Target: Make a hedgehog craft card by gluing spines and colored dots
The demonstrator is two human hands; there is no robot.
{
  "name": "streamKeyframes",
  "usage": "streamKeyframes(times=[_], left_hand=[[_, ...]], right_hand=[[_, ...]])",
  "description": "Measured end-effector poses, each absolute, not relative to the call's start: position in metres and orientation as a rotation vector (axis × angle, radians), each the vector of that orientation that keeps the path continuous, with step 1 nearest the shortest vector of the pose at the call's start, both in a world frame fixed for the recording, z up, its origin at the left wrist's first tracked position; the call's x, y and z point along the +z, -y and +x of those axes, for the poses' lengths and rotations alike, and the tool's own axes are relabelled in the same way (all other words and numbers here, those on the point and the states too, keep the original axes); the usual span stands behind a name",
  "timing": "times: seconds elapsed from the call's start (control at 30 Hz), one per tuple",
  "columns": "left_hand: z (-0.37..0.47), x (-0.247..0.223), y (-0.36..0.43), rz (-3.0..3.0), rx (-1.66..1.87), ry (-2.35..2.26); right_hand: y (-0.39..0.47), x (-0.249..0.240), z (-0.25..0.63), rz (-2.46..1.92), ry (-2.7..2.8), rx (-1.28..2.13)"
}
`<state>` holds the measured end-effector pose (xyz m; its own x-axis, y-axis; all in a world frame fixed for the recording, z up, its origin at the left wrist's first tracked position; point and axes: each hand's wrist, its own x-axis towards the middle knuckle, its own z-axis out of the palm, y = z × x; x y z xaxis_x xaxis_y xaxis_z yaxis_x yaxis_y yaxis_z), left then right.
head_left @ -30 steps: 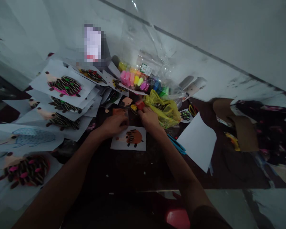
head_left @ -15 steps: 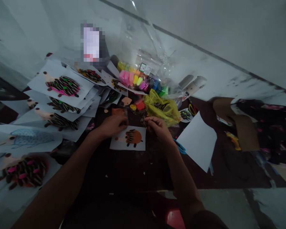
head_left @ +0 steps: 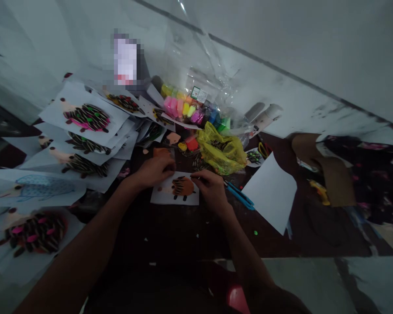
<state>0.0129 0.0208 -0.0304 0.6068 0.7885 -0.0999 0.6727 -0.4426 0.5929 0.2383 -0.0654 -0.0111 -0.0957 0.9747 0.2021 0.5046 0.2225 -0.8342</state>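
Note:
A small white card [head_left: 191,199] lies on the dark table with a hedgehog [head_left: 187,186] on it, made of orange clay with dark striped sunflower seeds as spines. At its upper left edge, my left hand [head_left: 157,169] is closed and holds the card down, its fingers bent. My right hand [head_left: 211,188] is over the card's right edge, thumb and finger pinched on a small dark sunflower seed [head_left: 193,176] just above the orange body. Loose seeds [head_left: 199,163] lie beyond the card, beside a yellow plastic bag [head_left: 222,152] with more seeds in it.
Finished hedgehog pictures [head_left: 85,117] are stacked on the left. Behind stands a clear bag of coloured clay [head_left: 190,107]. Orange clay [head_left: 162,153] lies near my left hand. Blue scissors [head_left: 240,196] and a blank white sheet [head_left: 271,192] are on the right.
My right hand has moved from the loose seeds down and left, to the card's hedgehog, with a seed in its pinch. More of the blue scissors shows. My left hand has stayed put.

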Motion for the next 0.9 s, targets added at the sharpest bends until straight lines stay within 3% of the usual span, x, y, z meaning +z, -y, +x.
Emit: streamKeyframes(times=[0.9], left_hand=[[0.011, -0.035, -0.021, 2.233, 0.340, -1.120]], right_hand=[[0.073, -0.030, 0.226, -1.549, 1.914, 0.501]])
